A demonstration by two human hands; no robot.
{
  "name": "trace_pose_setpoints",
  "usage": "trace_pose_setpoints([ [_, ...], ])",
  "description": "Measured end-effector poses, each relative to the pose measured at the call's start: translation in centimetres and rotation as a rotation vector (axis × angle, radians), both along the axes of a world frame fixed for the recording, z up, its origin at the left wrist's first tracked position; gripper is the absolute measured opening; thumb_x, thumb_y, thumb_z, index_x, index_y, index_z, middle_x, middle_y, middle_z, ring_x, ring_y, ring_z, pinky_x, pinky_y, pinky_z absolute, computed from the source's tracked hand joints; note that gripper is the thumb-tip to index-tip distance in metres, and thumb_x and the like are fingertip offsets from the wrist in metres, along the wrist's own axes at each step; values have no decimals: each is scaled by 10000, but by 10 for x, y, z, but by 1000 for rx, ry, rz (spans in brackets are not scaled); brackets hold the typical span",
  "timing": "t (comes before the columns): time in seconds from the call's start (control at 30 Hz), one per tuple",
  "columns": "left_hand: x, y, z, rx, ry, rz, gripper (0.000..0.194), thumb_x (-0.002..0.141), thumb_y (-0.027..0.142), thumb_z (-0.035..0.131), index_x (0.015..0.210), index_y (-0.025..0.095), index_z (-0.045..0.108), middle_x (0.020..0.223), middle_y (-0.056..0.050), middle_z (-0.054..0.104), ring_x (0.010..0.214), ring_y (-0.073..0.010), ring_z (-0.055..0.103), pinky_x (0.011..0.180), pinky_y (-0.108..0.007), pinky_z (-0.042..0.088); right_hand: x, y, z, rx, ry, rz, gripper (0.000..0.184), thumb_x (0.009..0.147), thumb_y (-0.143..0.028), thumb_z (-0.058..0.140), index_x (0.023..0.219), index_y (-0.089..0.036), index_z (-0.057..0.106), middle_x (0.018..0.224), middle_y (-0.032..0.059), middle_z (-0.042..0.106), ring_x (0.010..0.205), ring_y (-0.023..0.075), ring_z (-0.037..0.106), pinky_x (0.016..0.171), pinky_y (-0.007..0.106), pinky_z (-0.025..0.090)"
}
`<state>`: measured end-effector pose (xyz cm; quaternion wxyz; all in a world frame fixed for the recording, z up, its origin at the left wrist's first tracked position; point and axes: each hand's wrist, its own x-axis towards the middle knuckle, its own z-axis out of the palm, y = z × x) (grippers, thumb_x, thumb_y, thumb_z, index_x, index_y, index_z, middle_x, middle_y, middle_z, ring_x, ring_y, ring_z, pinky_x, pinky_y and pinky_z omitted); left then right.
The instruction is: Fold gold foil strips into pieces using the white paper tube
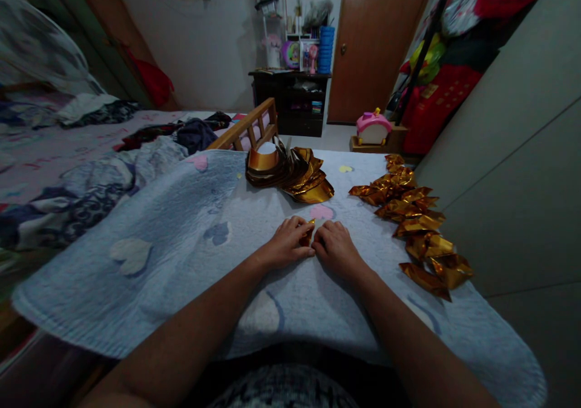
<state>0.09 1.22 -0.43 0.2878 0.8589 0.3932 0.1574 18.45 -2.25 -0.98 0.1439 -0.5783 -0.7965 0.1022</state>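
Note:
My left hand (pixel 288 242) is closed around a small piece of gold foil paper (pixel 307 237), most of which its fingers hide. Close against it, my right hand (pixel 334 244) has its fingers curled and pinched at the right end of the same foil. Both hands rest low over the pale blue quilt (pixel 218 293). Beyond them lies a fanned stack of flat gold foil sheets (pixel 313 184). To the right, several folded gold foil pieces (pixel 420 223) with pointed ends are heaped in a row.
A wooden bed rail (pixel 249 126) stands behind the stack of sheets. On the left is a bed with rumpled clothes (pixel 158 154). A pale cabinet (pixel 521 184) borders the right side. Farther back are a dark stand (pixel 290 102), a pink toy (pixel 373 128) and a wooden door (pixel 376 45).

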Motion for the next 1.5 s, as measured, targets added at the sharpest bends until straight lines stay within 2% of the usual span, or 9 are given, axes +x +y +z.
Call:
trace_pose_setpoints([
  [0.6,3,1,-5,16,-29,51,594,723,295,786,1289,268,607,1186,-64,538,1162,-276,495,1055,-440,425,0,3,2,-43,4,-17,86,931,-241,611,915,-180,669,1011,81,623,974,241,513,820,346,343],
  [0.77,4,1,-3,10,-7,47,560,727,292,779,1260,228,620,1153,-72,539,1132,-274,504,1028,-431,439,-1,3,2,-53,-14,-16,102,939,-256,610,927,-178,674,1018,85,627,981,243,512,837,347,344],
  [1.13,4,0,-1,11,-15,53,583,724,291,772,1283,250,608,1128,-61,543,1128,-274,509,1031,-432,429,-4,-1,3,-20,-15,-35,89,941,-245,602,935,-181,664,1035,88,624,986,247,515,826,350,347],
  [1.5,4,1,-6,46,-12,53,535,739,312,747,1254,257,614,1123,-60,541,1116,-274,505,1010,-430,435,-2,0,1,-14,16,-44,62,920,-237,612,947,-197,651,1032,84,607,978,244,503,822,349,347],
])
